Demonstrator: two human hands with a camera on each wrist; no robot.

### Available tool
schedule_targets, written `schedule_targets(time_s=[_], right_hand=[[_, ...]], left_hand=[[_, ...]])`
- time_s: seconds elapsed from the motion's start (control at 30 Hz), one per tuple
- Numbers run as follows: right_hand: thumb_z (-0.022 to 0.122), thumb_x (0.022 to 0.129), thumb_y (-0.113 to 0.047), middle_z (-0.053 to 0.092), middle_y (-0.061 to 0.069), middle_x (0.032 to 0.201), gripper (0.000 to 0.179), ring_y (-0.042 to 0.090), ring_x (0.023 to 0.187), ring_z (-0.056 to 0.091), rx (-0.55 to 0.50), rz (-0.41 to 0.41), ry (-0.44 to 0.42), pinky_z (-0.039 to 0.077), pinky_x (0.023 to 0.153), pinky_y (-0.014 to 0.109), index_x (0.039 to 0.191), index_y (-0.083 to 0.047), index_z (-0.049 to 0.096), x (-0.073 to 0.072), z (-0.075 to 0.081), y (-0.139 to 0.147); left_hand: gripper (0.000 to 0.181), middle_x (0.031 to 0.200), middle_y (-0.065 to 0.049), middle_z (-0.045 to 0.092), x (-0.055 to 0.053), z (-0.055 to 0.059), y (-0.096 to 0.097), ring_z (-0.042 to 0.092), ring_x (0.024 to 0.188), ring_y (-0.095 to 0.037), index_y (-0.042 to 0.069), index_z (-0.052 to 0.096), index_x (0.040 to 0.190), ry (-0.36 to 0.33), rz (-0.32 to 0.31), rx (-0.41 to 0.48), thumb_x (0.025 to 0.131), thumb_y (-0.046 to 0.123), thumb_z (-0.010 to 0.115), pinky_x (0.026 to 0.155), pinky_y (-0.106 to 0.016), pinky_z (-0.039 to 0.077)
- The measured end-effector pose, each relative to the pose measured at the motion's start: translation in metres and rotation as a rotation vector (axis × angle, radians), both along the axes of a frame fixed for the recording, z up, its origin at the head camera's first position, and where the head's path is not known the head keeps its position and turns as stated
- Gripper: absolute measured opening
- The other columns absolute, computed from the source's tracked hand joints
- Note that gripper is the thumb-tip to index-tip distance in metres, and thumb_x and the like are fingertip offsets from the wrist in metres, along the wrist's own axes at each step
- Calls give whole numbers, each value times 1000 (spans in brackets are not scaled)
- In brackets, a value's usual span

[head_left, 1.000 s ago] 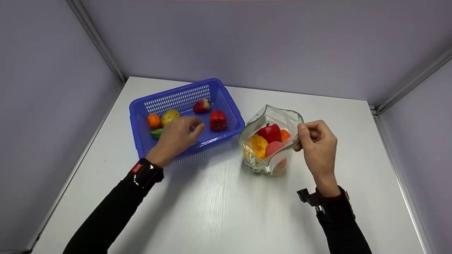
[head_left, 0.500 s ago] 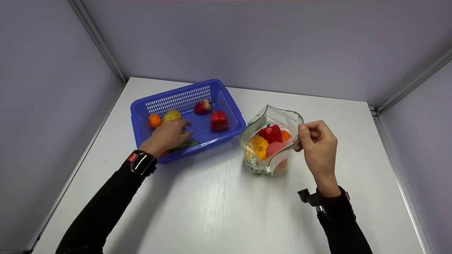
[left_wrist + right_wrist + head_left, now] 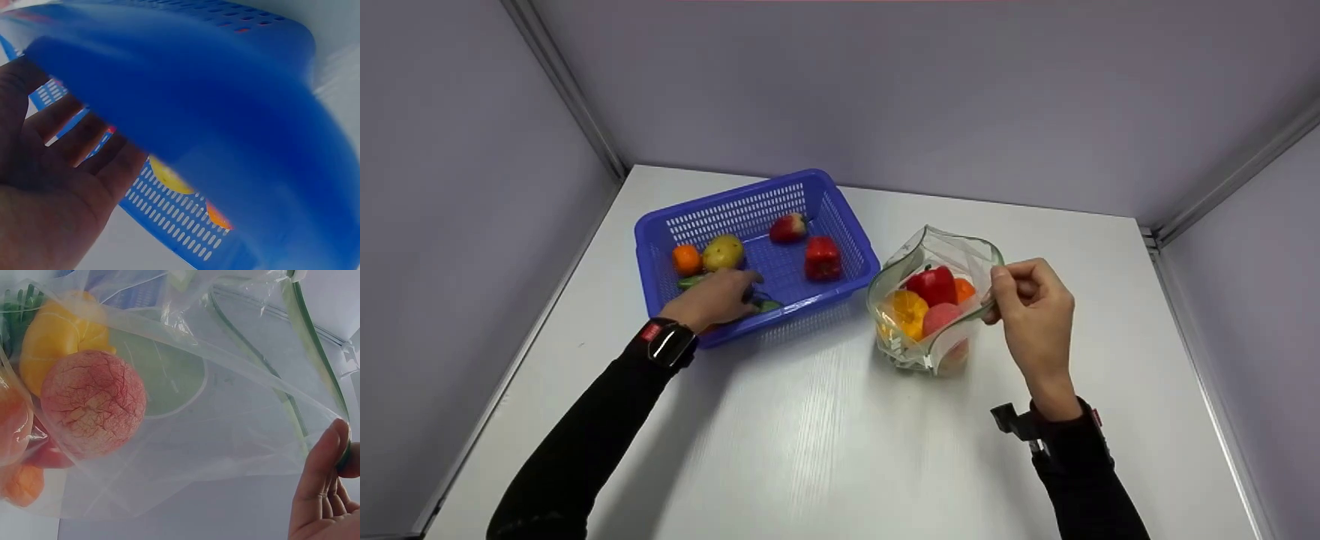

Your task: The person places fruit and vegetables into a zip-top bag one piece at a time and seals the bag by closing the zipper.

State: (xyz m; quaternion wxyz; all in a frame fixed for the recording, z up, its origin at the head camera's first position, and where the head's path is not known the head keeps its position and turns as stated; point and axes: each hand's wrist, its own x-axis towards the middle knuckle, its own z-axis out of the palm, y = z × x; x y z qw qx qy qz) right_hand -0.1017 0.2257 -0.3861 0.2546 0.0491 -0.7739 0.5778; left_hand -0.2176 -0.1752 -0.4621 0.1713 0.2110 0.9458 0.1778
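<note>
A clear zip-top bag (image 3: 960, 247) stands on the white surface (image 3: 810, 435), right of centre, its mouth gaping upward. It looks thin and floppy, likely to sag if let go; its rim, edged in green, seems the firmest place to pinch. Inside sit a red pepper (image 3: 934, 285), a yellow-orange item (image 3: 909, 313), a pink round fruit (image 3: 941, 316) and a small orange piece (image 3: 964, 290), probably light. The right hand (image 3: 1037, 322) pinches the rim's right side between thumb and fingers, a narrow grip.

Just left of the bag is a blue slotted basket (image 3: 727, 198). The left hand (image 3: 712, 298) reaches over its near edge, beside green produce (image 3: 767, 305) showing past the fingertips. Thumb and index finger stand apart; whether that grip holds anything cannot be told. The produce looks smooth, perhaps slippery, best taken around its middle. Farther in lie an orange fruit (image 3: 687, 259) and a yellow fruit (image 3: 724, 253) at left, a strawberry (image 3: 788, 228) at the far side, and another red pepper (image 3: 823, 259) at right.
</note>
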Motion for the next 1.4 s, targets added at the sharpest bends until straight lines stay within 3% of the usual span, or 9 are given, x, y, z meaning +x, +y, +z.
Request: schedule_targets(time_s=[0.3,0.63,0.87,0.97,1.27,1.4], right_hand=[[65,101,-8,65,9,68,16,13,50,59,-5,7,6,54,51,22,98,7,64,0,0,0],[64,102,-9,66,8,69,17,13,51,60,19,-1,3,54,52,22,100,7,64,-1,-1,-1],[65,102,-10,66,8,69,17,14,50,60,10,2,2,54,52,22,99,7,64,-2,-1,-1],[65,102,-10,65,9,68,17,14,50,60,-1,5,0,54,52,22,99,6,64,-1,-1,-1],[65,102,-10,66,9,67,17,13,50,60,-2,-2,-4,54,51,22,98,6,64,0,-1,1],[65,102,-10,65,9,68,17,13,50,60,3,-5,-2,54,51,22,98,6,64,0,-1,1]], left_hand=[[36,104,-13,65,-2,-3,-3,60,91,-28,1,62,130,-14,-26,-53,99,16,72,95,-50,55],[13,84,-5,60,-5,-4,-8,58,74,-22,4,67,107,24,-92,-155,96,10,73,72,-39,54],[2,79,-4,54,-5,-9,-10,55,74,-22,4,66,97,64,-110,-160,96,4,67,72,-40,52],[5,78,-4,53,-4,-10,-9,55,72,-22,5,64,93,77,-98,-153,95,2,68,71,-40,52],[10,87,-10,58,0,1,-10,59,78,-28,1,65,104,108,-58,-81,95,3,70,77,-45,55],[18,97,-14,62,5,13,-9,61,86,-32,0,63,112,170,-31,-11,95,2,70,84,-50,56]])
